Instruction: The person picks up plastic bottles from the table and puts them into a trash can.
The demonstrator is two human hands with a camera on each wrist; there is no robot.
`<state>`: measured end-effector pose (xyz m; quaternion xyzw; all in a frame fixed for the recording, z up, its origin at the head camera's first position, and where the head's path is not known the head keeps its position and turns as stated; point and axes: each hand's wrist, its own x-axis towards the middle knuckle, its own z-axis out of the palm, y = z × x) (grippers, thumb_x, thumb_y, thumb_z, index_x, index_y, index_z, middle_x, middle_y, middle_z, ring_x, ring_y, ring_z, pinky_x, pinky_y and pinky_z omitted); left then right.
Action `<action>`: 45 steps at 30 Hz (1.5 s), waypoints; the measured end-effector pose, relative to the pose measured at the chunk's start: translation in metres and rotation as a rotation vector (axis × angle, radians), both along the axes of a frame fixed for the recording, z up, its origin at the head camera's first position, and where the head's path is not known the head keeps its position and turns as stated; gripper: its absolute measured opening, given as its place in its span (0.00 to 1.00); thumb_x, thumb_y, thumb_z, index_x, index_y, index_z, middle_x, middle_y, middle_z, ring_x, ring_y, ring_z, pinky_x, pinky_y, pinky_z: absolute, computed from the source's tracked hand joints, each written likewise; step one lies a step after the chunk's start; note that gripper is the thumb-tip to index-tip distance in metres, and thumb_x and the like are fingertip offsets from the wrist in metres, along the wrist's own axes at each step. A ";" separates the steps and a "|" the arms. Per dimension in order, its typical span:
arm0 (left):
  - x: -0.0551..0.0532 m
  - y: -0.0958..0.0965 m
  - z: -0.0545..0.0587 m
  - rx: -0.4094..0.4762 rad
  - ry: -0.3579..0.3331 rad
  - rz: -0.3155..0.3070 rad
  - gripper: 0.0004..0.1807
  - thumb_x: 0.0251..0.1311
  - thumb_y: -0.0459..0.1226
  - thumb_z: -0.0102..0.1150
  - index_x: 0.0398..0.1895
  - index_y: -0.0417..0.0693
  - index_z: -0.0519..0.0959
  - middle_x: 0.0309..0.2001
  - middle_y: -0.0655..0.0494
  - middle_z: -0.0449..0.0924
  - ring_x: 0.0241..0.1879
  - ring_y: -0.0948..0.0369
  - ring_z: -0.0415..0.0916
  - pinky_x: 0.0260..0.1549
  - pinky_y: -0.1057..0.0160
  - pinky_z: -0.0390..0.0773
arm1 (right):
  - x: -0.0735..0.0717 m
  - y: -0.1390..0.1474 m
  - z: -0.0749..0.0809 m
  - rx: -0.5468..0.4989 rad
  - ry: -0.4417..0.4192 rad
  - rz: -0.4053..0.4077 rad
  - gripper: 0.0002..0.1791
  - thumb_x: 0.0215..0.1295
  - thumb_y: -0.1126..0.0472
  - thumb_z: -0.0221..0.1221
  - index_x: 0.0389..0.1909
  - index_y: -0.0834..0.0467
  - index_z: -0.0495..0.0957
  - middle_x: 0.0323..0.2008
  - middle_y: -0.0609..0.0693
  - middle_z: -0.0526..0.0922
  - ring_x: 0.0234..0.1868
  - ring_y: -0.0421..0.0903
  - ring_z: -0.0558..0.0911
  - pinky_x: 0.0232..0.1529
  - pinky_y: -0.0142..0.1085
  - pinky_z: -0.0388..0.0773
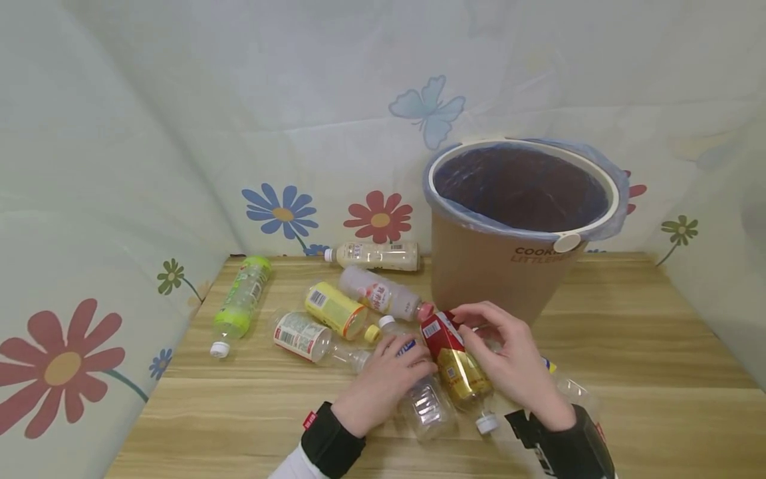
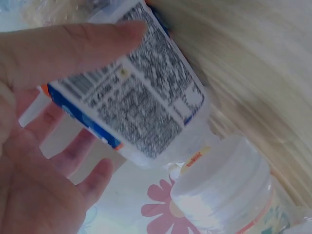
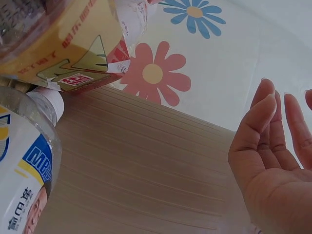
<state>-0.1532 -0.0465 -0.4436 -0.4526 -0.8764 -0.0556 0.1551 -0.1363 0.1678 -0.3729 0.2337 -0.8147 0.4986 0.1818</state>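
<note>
My left hand (image 1: 389, 379) lies over a clear plastic bottle (image 1: 427, 406) with a blue and white label. In the left wrist view, the thumb (image 2: 92, 46) crosses the printed label (image 2: 146, 97) while the other fingers show on its far side. Beside it rests a red and gold labelled bottle (image 1: 461, 372), its white cap toward me. My right hand (image 1: 503, 346) hovers at the red end of that bottle, fingers bent loosely. The right wrist view shows this hand (image 3: 273, 161) holding nothing, apart from the red and gold bottle (image 3: 73, 44).
A tan bin (image 1: 491, 266) with a blue liner stands behind the hands. Several bottles lie leftward: a green one (image 1: 242, 299), a yellow-labelled one (image 1: 335, 309), a pink-capped one (image 1: 380, 293), a cream one (image 1: 377, 256) and a red-and-white-labelled one (image 1: 302, 336). Another bottle (image 1: 577, 392) lies partly behind my right wrist.
</note>
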 end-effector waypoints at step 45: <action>-0.020 -0.040 0.037 0.545 -0.213 -0.065 0.42 0.35 0.42 0.76 0.60 0.50 0.70 0.57 0.59 0.74 0.58 0.63 0.68 0.57 0.58 0.71 | -0.001 0.003 -0.001 0.002 0.002 -0.005 0.14 0.61 0.70 0.58 0.45 0.54 0.78 0.39 0.45 0.82 0.38 0.41 0.81 0.34 0.31 0.80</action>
